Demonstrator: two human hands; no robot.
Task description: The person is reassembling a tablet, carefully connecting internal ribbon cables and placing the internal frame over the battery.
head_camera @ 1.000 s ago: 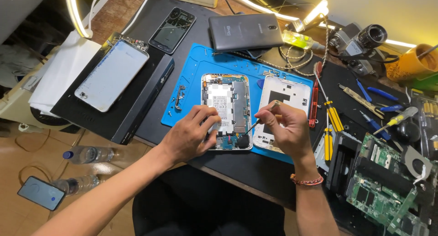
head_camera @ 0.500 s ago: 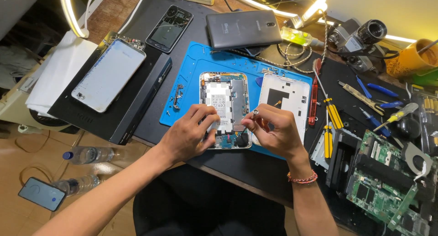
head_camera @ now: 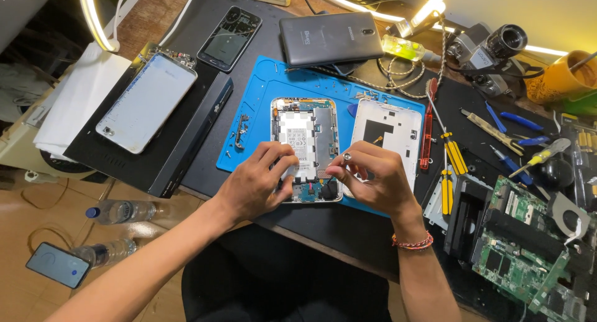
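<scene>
Fingers of the left hand [head_camera: 258,185] cover the lower edge of the opened tablet [head_camera: 306,149] on the blue mat [head_camera: 261,104], resting flat without gripping, while the right hand [head_camera: 373,179] just beside it pinches a small metal-tipped tool [head_camera: 346,156], with a white back cover [head_camera: 387,132] lying right of the tablet.

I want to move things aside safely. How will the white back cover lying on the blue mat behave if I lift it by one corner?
The white back cover looks like a thin plastic shell with cut-outs, so it is probably very light and may flex. It lies flat on the blue mat, so it should slide, not roll.
</scene>
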